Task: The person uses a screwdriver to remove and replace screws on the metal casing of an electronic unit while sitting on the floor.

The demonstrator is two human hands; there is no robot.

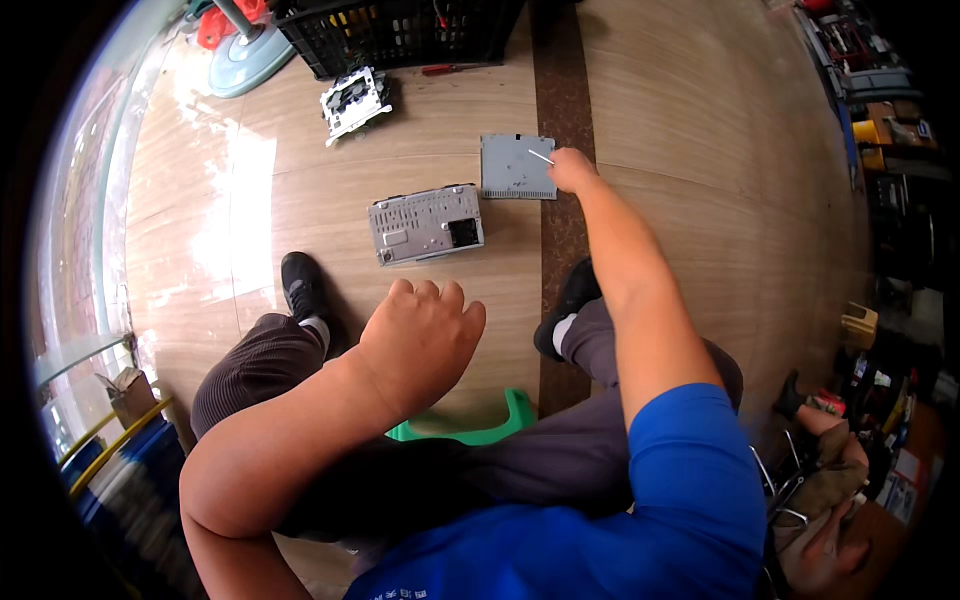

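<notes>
My right hand (573,170) reaches out over the right edge of a flat grey metal cover plate (505,168) on the floor. Its fingers are closed on a thin pale rod (540,157), which points left above the plate; any handle is hidden in the hand. Left of the plate and nearer to me sits a silver metal box (420,225), like a car stereo housing, with slots and a dark square opening. My left hand (422,335) is raised in front of me, back of the hand up and fingers curled. Whatever those fingers may hold is hidden.
Farther left lies a white-and-black metal mechanism (352,103) before a black plastic crate (400,35). A red-handled screwdriver (438,70) rests beside the crate. Beneath me shows a green stool (470,435). Another person's leg (825,425) and cluttered shelves (885,130) are at the right.
</notes>
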